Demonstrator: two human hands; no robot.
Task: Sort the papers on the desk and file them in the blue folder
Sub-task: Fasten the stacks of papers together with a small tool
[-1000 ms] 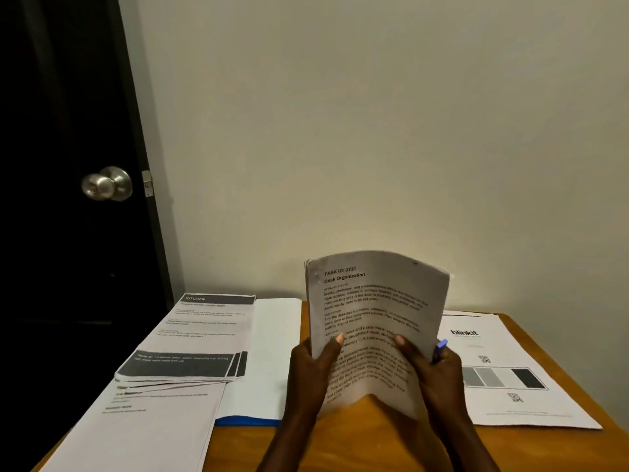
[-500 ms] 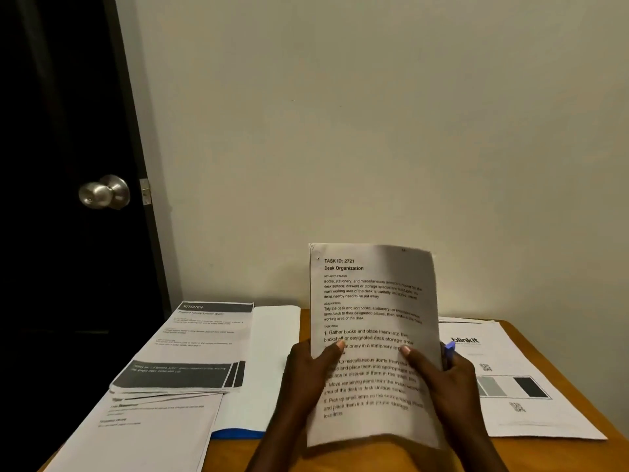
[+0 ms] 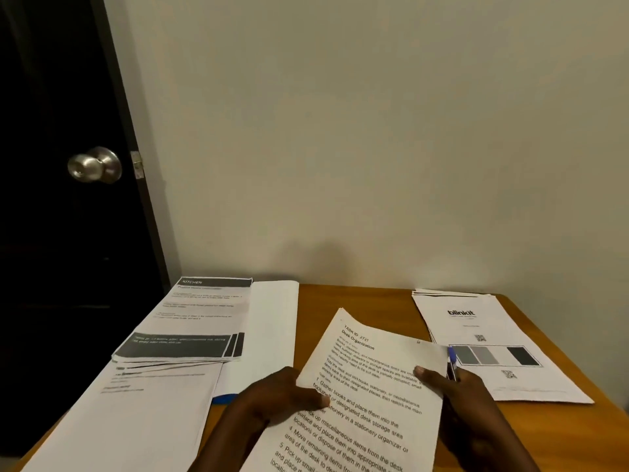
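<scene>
Centrally, left hand (image 3: pixel 272 400), right hand (image 3: pixel 466 403) pinch printed sheet (image 3: pixel 367 386) over wooden desk (image 3: pixel 374 298); dark door (image 3: pixel 51 233) left.

Wooden desk (image 3: pixel 374 301) bears blue folder (image 3: pixel 223 399); blinkit papers (image 3: pixel 476 330).

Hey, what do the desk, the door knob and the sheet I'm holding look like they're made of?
Desk: likely wood or wood veneer, warm orange-brown with a soft sheen; grain is hard to make out.
Knob: metal, brushed silver, with a bright highlight.
Sheet: thin matte white paper, black print; it bows slightly.
</scene>
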